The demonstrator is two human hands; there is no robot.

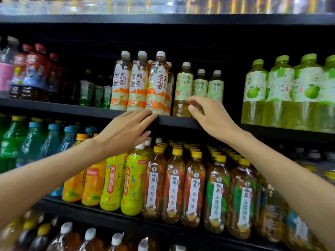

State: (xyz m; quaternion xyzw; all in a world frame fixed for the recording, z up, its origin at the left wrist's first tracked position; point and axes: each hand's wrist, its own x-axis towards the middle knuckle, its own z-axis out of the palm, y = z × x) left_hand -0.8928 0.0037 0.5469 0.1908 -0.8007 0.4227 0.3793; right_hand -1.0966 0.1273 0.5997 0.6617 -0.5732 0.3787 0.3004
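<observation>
Both my arms reach up to a black store shelf point(177, 121) stocked with drinks. My left hand point(125, 132) is flat, fingers straight, its fingertips at the shelf's front edge just below the orange-labelled jasmine tea bottles point(137, 82). My right hand point(208, 115) is raised in front of the smaller green tea bottles point(184, 87), with loosely bent fingers by the lower part of the middle one. It grips nothing that I can see.
Large pale-green bottles point(282, 91) fill the shelf's right end, red and dark bottles point(32, 73) its left end. The shelf below carries yellow-capped oolong tea bottles point(174, 185), yellow-green bottles point(134, 183) and blue-capped bottles point(49, 142). Another shelf edge point(163, 19) runs overhead.
</observation>
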